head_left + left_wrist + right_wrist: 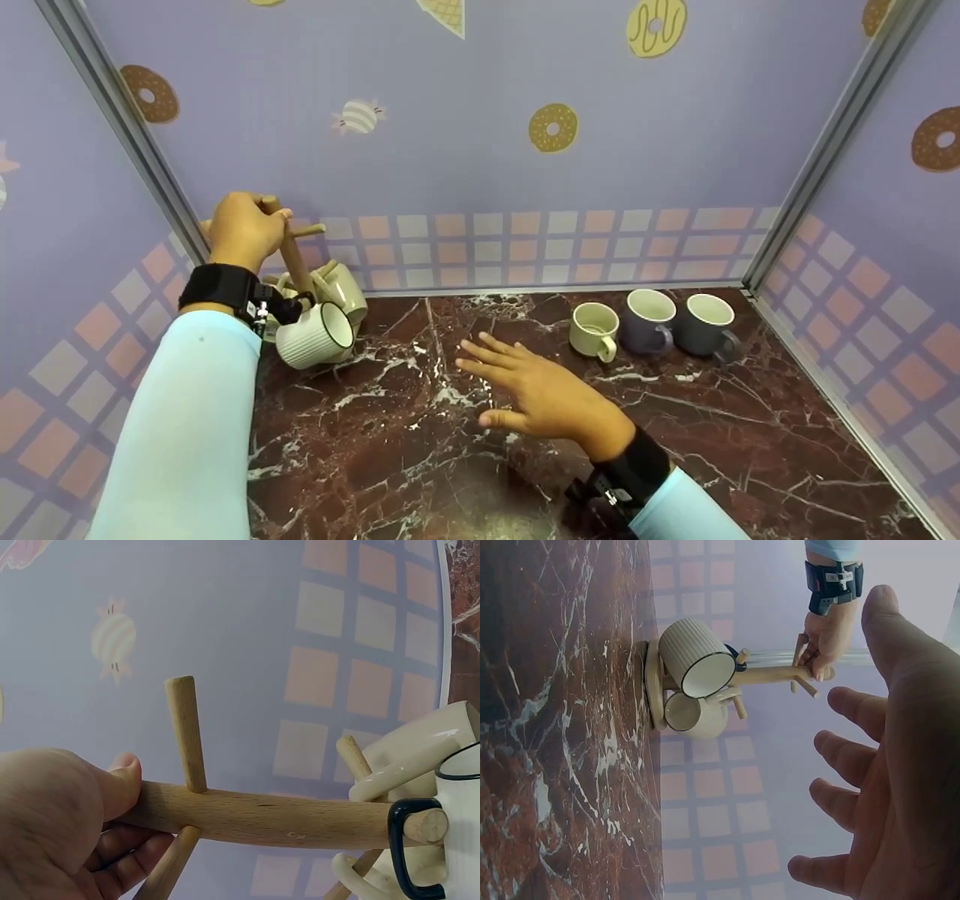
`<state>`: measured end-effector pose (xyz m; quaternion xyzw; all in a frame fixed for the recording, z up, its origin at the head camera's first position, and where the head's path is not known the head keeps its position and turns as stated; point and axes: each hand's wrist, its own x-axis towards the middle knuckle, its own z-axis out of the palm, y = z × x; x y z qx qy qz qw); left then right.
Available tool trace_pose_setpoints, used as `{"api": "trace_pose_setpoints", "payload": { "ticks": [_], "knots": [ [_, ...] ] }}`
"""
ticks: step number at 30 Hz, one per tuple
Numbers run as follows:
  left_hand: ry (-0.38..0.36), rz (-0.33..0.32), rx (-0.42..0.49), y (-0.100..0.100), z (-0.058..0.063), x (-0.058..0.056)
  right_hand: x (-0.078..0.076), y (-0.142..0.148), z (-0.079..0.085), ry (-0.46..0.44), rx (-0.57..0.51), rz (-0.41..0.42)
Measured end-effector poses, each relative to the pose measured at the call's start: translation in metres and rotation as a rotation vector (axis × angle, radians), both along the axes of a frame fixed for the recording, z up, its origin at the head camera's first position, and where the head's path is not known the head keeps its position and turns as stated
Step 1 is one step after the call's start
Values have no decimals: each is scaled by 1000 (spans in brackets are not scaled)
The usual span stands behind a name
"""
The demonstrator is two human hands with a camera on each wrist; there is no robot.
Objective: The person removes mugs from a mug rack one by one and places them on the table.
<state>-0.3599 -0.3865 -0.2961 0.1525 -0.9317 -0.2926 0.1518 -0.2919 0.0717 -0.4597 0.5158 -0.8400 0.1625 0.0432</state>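
Observation:
My left hand (247,229) grips the top of a wooden mug tree (300,817), thumb and fingers around its post just by the upper pegs. On the lower pegs hang a white ribbed mug (307,337) with a dark rim and dark handle, and a cream mug (345,291) behind it. Another pale mug is partly hidden behind the post. My right hand (551,394) hovers over the middle of the table, fingers spread and straight, holding nothing. In the right wrist view, the mug tree's round base (654,686) stands on the tabletop.
Three mugs stand upright in a row at the back right: a small cream one (595,330), a purple one (646,322) and a dark grey one (703,325). The dark red marble tabletop (390,450) meets patterned walls (480,172) at the back and sides.

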Motion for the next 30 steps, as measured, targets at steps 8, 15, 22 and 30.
{"api": "trace_pose_setpoints", "payload": {
  "ticks": [8,15,22,30],
  "knots": [
    [162,97,29,-1,-39,2,-3,2,1,-9,-4,-14],
    [412,287,206,14,-91,17,-3,5,1,-19,4,-32],
    [549,378,382,23,-124,32,-1,4,3,-37,12,-52],
    [443,474,527,19,-171,44,1,2,4,-32,9,-60]
  ]
}}
